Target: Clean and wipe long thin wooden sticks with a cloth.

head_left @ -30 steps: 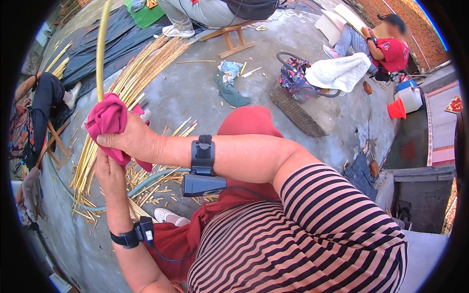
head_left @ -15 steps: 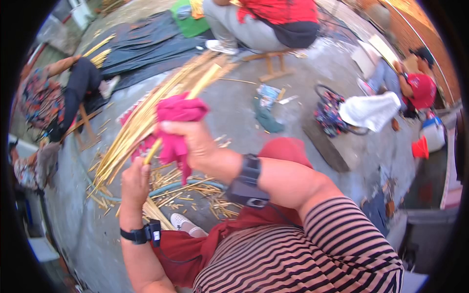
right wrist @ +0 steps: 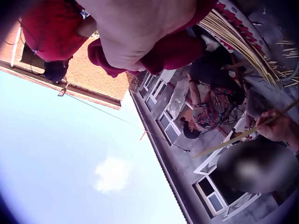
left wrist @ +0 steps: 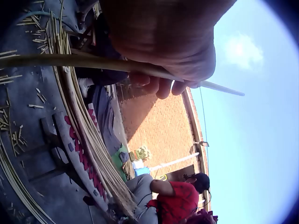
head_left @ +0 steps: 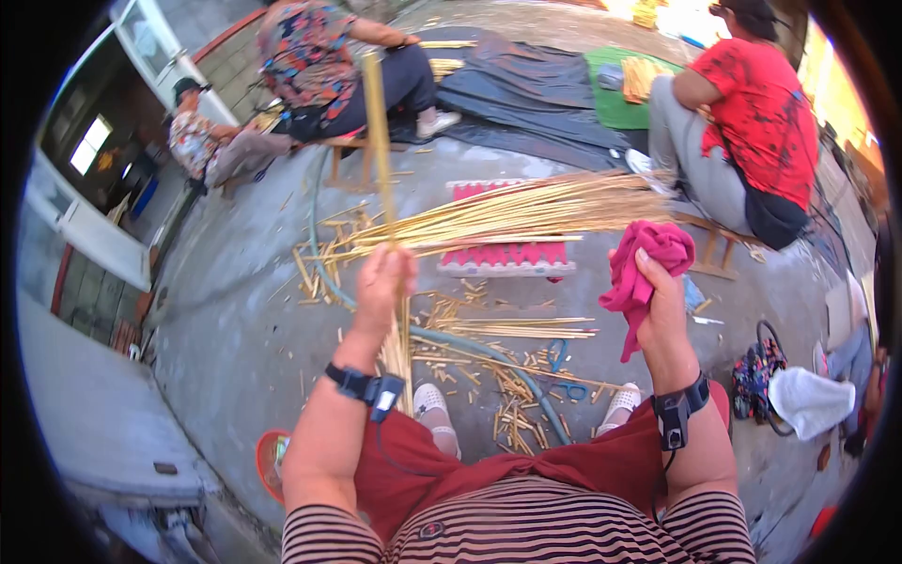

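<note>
My left hand (head_left: pixel 383 287) grips a long pale-yellow stalk (head_left: pixel 378 141) that stands nearly upright above the fist. In the left wrist view the stalk (left wrist: pixel 56 60) crosses the palm and comes out past the curled fingers. Off to the right, my right hand (head_left: pixel 665 305) clutches a bunched magenta cloth (head_left: pixel 648 268), its thumb pressed over the folds and a loose end hanging down. Between and beyond the hands, a bundle of similar stalks (head_left: pixel 507 214) with feathery tips lies across a low bench (head_left: pixel 507 268) with a pink-and-white patterned top.
Cut stalk pieces (head_left: pixel 517 414) litter the concrete floor around a greenish hose (head_left: pixel 489 362) and blue-handled scissors (head_left: pixel 569 390). A person in red (head_left: pixel 761 122) and one in a flowered shirt (head_left: pixel 305 66) sit beyond, near a black sheet (head_left: pixel 536 94). An orange bucket (head_left: pixel 270 461) stands lower left.
The cloth was wrapped round the stalk, with both hands close together. Now my right hand and the cloth are apart from it, to the right. The head view has swung left.
</note>
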Demonstrator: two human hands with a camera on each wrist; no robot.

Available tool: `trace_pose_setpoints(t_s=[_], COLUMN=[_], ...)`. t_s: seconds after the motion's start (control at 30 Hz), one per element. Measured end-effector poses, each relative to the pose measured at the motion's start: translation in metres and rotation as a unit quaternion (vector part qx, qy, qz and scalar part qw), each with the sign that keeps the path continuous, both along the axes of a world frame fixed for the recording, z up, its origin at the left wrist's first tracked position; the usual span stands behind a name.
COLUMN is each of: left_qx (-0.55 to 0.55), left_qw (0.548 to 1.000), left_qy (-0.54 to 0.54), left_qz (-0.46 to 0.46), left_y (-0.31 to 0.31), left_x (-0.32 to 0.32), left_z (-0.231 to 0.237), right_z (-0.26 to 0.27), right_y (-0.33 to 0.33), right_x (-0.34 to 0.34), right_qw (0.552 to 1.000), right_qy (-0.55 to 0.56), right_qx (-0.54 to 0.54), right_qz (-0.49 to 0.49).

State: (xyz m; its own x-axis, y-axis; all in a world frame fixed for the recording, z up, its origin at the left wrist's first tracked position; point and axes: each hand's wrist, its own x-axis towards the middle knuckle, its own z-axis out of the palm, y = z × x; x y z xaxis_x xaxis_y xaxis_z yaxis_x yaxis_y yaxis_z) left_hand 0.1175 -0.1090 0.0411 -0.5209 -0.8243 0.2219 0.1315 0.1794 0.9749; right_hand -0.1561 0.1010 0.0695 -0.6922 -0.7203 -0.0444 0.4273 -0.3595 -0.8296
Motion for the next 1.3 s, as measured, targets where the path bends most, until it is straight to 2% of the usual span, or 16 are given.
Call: trace_pose_setpoints(t_s=[0.07,0.13,0.2,0.3,0.33,0.43,0.53,0.57,0.63,0.73,0.77,0.87,1.0,1.13,1.2,1.3], left_qx=[0.027,0.048,0.006,-0.162,-0.212,-0.201,-0.033,-0.023,0.005,-0.129,-0.092,0.040,0.031,-0.023,0.068,0.089], left_qw=[0.995,0.970,0.932,0.918,0.883,0.853,0.952,0.957,0.954,0.942,0.944,0.949,0.965,0.993,0.990,0.974], left_qy=[-0.009,-0.093,-0.188,-0.185,-0.269,-0.407,-0.147,-0.094,0.019,-0.018,-0.012,0.007,0.039,0.025,0.103,0.192], left_qz=[-0.097,-0.219,-0.309,-0.311,-0.320,-0.257,-0.267,-0.275,-0.298,-0.310,-0.316,-0.314,-0.259,-0.113,-0.068,0.081], left_y=[0.019,0.046,0.071,0.082,0.078,0.045,0.021,0.021,0.034,0.037,0.039,0.043,0.040,0.026,0.011,-0.027], left_x=[-0.021,-0.043,-0.064,-0.086,-0.086,-0.075,-0.058,-0.052,-0.049,-0.056,-0.058,-0.058,-0.058,-0.049,-0.033,-0.003], left_z=[-0.010,-0.012,-0.023,-0.052,-0.037,-0.013,0.010,0.021,0.038,0.022,0.018,0.012,0.001,0.004,0.018,0.029], right_z=[-0.015,-0.030,-0.035,-0.035,-0.032,-0.025,-0.029,-0.035,-0.038,-0.037,-0.038,-0.048,-0.051,-0.060,-0.068,-0.076], right_y=[-0.012,-0.019,-0.021,-0.027,-0.029,-0.032,-0.037,-0.039,-0.036,-0.033,-0.032,-0.035,-0.037,-0.038,-0.036,-0.027], right_x=[0.034,0.060,0.073,0.067,0.066,0.057,0.057,0.058,0.063,0.075,0.079,0.082,0.070,0.072,0.069,0.065], right_qw=[0.995,0.988,0.984,0.986,0.984,0.951,0.900,0.877,0.874,0.849,0.837,0.885,0.859,0.864,0.834,0.800], right_qy=[0.057,0.080,0.090,0.115,0.148,0.284,0.426,0.473,0.467,0.486,0.495,0.395,0.405,0.397,0.448,0.479], right_qx=[-0.008,-0.024,-0.030,0.010,0.012,0.069,0.030,0.022,0.066,0.168,0.207,0.171,0.212,0.189,0.200,0.242], right_qz=[0.082,0.130,0.151,0.122,0.099,0.104,0.091,0.083,0.119,0.120,0.111,0.176,0.231,0.247,0.253,0.268])
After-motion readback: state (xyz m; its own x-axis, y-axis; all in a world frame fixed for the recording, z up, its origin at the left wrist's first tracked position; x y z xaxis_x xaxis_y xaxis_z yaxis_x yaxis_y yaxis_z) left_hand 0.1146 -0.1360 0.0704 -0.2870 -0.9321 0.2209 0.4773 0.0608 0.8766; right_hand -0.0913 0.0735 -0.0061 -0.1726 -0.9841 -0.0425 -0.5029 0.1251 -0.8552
